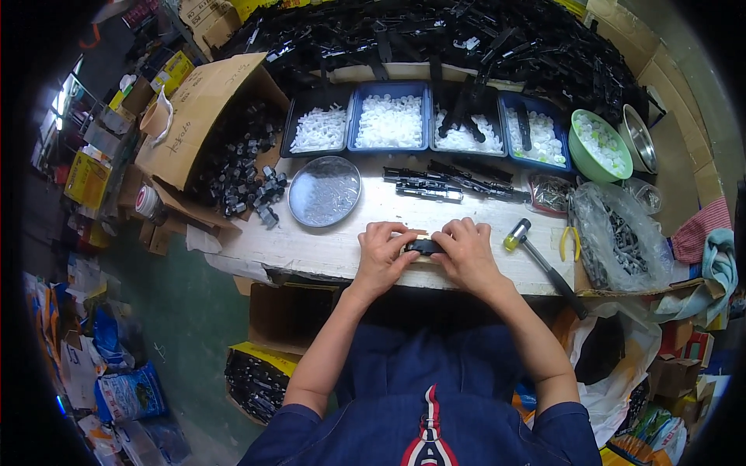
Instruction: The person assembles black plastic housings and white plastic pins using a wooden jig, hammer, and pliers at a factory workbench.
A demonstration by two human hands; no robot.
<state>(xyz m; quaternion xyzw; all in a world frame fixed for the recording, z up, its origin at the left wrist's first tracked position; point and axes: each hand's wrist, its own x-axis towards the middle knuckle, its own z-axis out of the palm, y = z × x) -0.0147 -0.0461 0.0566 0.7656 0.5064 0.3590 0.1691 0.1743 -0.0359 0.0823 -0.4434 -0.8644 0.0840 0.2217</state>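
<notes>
At the front of the white worktop (256, 247), my left hand (381, 255) and my right hand (468, 253) face each other. Between them they grip a small black block-like part (423, 246), with the fingers of both closed on its two ends. My fingers cover much of it, so its exact kind cannot be told. A small tan piece (420, 232) shows just behind it. Right of my right hand lies a hammer (542, 260) with a yellow-and-metal head and a dark handle. Behind my hands rest several long black assemblies (423, 186) with metal parts.
Along the back stand bins of white plastic pieces (390, 120) and a green bowl (583, 161). A big heap of black parts (466, 39) rises behind. Left are a round dish (325, 192) and a cardboard box (203, 109); right, yellow-handled pliers (571, 242) and a plastic bag (625, 241).
</notes>
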